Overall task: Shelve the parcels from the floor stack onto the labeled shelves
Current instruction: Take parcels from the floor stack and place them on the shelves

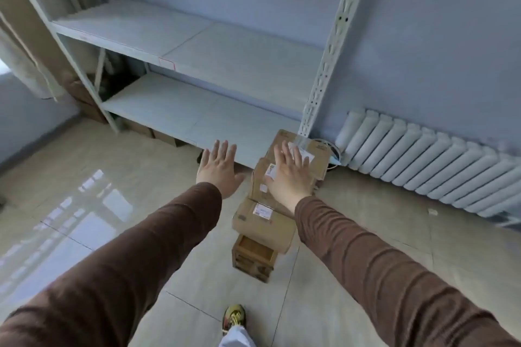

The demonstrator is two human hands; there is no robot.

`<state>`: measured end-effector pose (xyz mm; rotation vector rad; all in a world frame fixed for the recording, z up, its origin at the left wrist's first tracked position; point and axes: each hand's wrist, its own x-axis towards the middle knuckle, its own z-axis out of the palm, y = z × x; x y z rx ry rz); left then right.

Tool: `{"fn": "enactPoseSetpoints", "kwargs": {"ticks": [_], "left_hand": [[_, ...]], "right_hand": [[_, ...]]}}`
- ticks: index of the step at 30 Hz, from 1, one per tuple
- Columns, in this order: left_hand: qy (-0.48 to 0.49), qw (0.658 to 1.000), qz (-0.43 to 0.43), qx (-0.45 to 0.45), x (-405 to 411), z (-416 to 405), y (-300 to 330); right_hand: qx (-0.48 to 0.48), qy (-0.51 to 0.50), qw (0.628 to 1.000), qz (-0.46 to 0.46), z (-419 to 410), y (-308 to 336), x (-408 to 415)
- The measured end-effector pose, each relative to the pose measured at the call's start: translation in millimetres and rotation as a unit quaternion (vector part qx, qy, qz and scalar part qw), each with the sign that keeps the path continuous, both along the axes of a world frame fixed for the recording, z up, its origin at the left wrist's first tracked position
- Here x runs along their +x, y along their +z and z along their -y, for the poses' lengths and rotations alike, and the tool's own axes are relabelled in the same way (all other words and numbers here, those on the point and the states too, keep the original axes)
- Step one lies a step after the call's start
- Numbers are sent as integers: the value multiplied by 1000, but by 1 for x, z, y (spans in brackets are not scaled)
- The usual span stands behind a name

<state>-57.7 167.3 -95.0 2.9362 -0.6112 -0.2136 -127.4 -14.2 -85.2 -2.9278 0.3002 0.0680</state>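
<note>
Several brown cardboard parcels with white labels lie in a row on the floor in front of the shelf rack. The farthest parcel (315, 158) is beside the rack's right post, a middle parcel (260, 177) comes after it, and a nearer parcel (262, 222) rests on a small wooden box (252, 258). My right hand (290, 175) hovers flat over the middle parcel, fingers spread, holding nothing. My left hand (218, 169) is stretched out open to the left of the parcels, over the floor. The white lower shelf (183, 110) and upper shelf (197, 42) carry nothing.
A white radiator (423, 160) runs along the wall at the right. The rack's perforated right post (327, 59) stands by the far parcel. Cardboard boxes (141, 128) sit under the lower shelf. A rolled curtain (25, 65) hangs at the left. My shoe (234, 317) is on the tiled floor.
</note>
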Motion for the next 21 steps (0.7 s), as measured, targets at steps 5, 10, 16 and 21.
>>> {"fn": "enactPoseSetpoints", "kwargs": {"ticks": [5,10,16,21], "left_hand": [[-11,997,-76,7,33,33,-56],[8,989,-150,-10,58,54,-110],[80,959,-251,-100,89,87,-159],[125,934,-297,-157,108,116,-188]], "right_hand": [[46,-76,995,-50,46,-59,8],[62,-133,984,-98,76,-114,8],[159,-199,957,-139,103,-168,22],[270,-271,913,-140,120,-198,38]]}}
